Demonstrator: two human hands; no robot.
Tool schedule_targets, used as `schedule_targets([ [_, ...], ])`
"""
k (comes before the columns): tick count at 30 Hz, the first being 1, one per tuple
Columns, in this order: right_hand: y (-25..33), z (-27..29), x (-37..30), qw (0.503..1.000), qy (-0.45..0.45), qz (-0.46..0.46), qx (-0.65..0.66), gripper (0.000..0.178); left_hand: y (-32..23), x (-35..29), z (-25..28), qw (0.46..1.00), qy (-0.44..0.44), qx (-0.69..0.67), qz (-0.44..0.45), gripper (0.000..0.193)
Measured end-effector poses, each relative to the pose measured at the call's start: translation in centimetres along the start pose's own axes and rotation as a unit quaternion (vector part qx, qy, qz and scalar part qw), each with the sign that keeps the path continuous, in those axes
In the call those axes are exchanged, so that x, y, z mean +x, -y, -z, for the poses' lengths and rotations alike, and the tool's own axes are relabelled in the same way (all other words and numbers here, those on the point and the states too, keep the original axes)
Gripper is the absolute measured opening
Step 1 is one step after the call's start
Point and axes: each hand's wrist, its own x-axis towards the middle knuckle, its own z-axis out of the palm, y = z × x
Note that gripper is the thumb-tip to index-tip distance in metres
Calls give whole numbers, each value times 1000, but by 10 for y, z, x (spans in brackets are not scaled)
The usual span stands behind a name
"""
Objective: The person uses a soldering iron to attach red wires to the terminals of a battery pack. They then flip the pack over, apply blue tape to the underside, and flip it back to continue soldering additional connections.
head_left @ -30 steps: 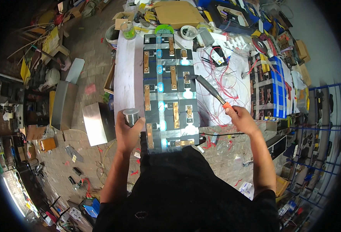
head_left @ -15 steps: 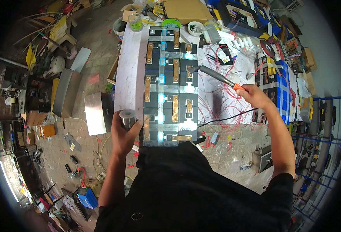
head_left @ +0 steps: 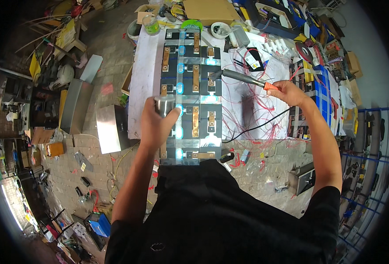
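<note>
My right hand [head_left: 291, 93] grips a large soldering iron [head_left: 244, 78] by its orange handle. The iron points left, its dark tip down at a terminal in the right column of the battery pack [head_left: 211, 125]; I cannot tell whether it touches. Black cells, copper strips [head_left: 196, 78] and clear tape make up the pack, which stands on a white-covered table. Closed around a silvery spool of solder wire [head_left: 164, 104], my left hand [head_left: 152, 127] is over the pack's left edge. Any free wire end is too small to make out.
Loose red wires [head_left: 258, 105] lie right of the pack, with the iron's black cord [head_left: 260, 126] across them. Another battery pack with blue tape [head_left: 323, 90] stands at the right. Behind are a glass jar [head_left: 151, 25], a white bowl [head_left: 221, 30] and cardboard [head_left: 212, 12].
My left hand has moved up and to the right with the solder spool, from beside the pack to over its left edge. The soldering iron's tip stays near the same terminal, its handle slightly higher.
</note>
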Motion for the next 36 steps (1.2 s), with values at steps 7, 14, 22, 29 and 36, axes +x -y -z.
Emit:
schedule_targets([
  [7, 2, 8, 4, 1000, -3, 7, -13, 38, -11, 48, -36, 999, 16, 30, 14, 49],
  [14, 3, 16, 8, 1000, -2, 18, -16, 38, 0, 74, -64, 999, 11, 52, 13, 61],
  [22, 2, 26, 18, 998, -3, 34, -52, 38, 1, 81, -68, 997, 12, 73, 36, 61],
  [29, 10, 41, 31, 996, 33, 22, -76, 39, -2, 84, -74, 996, 9, 75, 45, 60],
  [36, 13, 42, 35, 994, 28, 24, -99, 41, -1, 86, -77, 997, 4, 63, 39, 57],
])
